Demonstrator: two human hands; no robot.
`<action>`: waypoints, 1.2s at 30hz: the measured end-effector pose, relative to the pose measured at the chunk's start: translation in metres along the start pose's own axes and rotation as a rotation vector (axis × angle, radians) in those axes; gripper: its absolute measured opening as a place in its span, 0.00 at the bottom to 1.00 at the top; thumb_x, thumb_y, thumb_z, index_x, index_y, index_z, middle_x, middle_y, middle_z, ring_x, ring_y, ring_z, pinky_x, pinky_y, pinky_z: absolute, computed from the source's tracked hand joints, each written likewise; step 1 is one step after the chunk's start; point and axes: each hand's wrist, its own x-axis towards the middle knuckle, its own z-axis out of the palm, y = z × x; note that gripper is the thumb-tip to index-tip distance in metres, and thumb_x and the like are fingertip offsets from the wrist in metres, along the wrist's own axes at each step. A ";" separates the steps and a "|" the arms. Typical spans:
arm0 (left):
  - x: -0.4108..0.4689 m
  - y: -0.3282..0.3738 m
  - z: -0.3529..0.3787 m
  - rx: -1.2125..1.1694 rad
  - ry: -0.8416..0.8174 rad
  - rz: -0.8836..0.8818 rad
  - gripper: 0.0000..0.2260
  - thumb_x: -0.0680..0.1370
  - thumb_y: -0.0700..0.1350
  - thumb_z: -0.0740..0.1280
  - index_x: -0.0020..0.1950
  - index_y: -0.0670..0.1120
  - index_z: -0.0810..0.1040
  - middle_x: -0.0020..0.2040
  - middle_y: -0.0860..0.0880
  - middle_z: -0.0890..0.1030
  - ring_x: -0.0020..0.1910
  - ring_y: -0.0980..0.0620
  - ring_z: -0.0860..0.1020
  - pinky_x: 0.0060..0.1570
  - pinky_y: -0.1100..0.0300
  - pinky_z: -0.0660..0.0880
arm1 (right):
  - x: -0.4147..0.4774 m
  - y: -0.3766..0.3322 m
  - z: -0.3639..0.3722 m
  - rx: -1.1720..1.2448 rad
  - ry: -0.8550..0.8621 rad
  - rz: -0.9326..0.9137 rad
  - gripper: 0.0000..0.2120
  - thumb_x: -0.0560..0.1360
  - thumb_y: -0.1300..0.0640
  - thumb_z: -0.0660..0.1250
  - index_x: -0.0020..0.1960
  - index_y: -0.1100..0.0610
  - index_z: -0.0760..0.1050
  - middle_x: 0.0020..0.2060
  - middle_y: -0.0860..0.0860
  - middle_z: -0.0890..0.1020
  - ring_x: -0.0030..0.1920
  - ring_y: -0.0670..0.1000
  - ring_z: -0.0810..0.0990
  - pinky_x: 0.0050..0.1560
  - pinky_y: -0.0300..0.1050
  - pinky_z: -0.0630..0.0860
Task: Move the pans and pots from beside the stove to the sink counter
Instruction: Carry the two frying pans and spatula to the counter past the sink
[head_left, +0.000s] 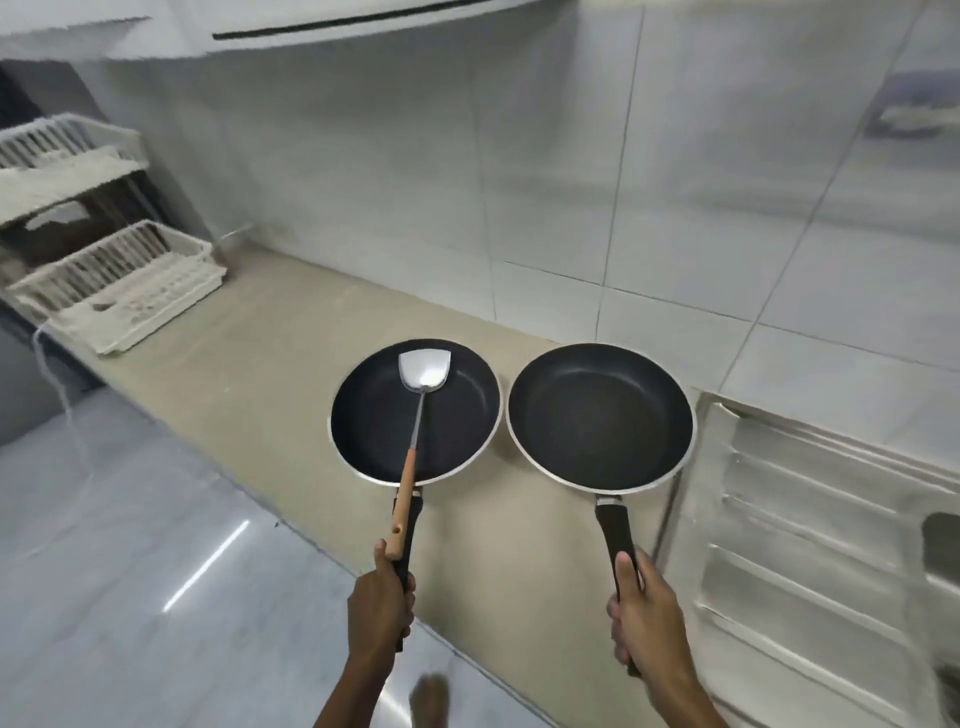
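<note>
Two black non-stick frying pans are held side by side over the beige counter (249, 364). My left hand (379, 605) grips the black handle of the smaller pan (452, 415). A metal spatula (422, 371) with a wooden handle lies in that pan, its handle running back to the same hand. My right hand (644, 621) grips the black handle of the larger pan (600, 418), which holds nothing. Whether either pan's base touches the counter cannot be told.
A steel sink drainboard (810, 525) with ridges lies just right of the larger pan. A white two-tier dish rack (114, 291) stands at the counter's far left. Grey tiled wall (519, 182) runs behind, and a pale floor (130, 545) is below left.
</note>
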 end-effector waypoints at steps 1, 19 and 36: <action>0.022 0.007 -0.003 0.013 -0.019 0.025 0.35 0.83 0.63 0.49 0.29 0.41 0.76 0.21 0.47 0.75 0.20 0.48 0.71 0.25 0.59 0.66 | 0.003 0.000 0.015 0.010 0.031 0.011 0.10 0.84 0.48 0.59 0.60 0.38 0.76 0.25 0.52 0.69 0.21 0.50 0.64 0.22 0.39 0.63; 0.267 0.068 -0.051 0.234 -0.443 0.182 0.35 0.83 0.63 0.48 0.32 0.41 0.80 0.22 0.48 0.76 0.22 0.47 0.73 0.30 0.56 0.69 | 0.024 -0.020 0.234 0.096 0.470 0.135 0.11 0.84 0.47 0.57 0.64 0.45 0.74 0.26 0.54 0.72 0.21 0.48 0.67 0.22 0.41 0.66; 0.313 0.083 -0.038 0.265 -0.484 0.159 0.36 0.83 0.62 0.48 0.28 0.42 0.78 0.21 0.47 0.76 0.21 0.46 0.73 0.31 0.55 0.71 | 0.063 -0.018 0.257 0.114 0.456 0.164 0.14 0.84 0.46 0.57 0.66 0.48 0.73 0.27 0.53 0.69 0.21 0.48 0.65 0.23 0.41 0.64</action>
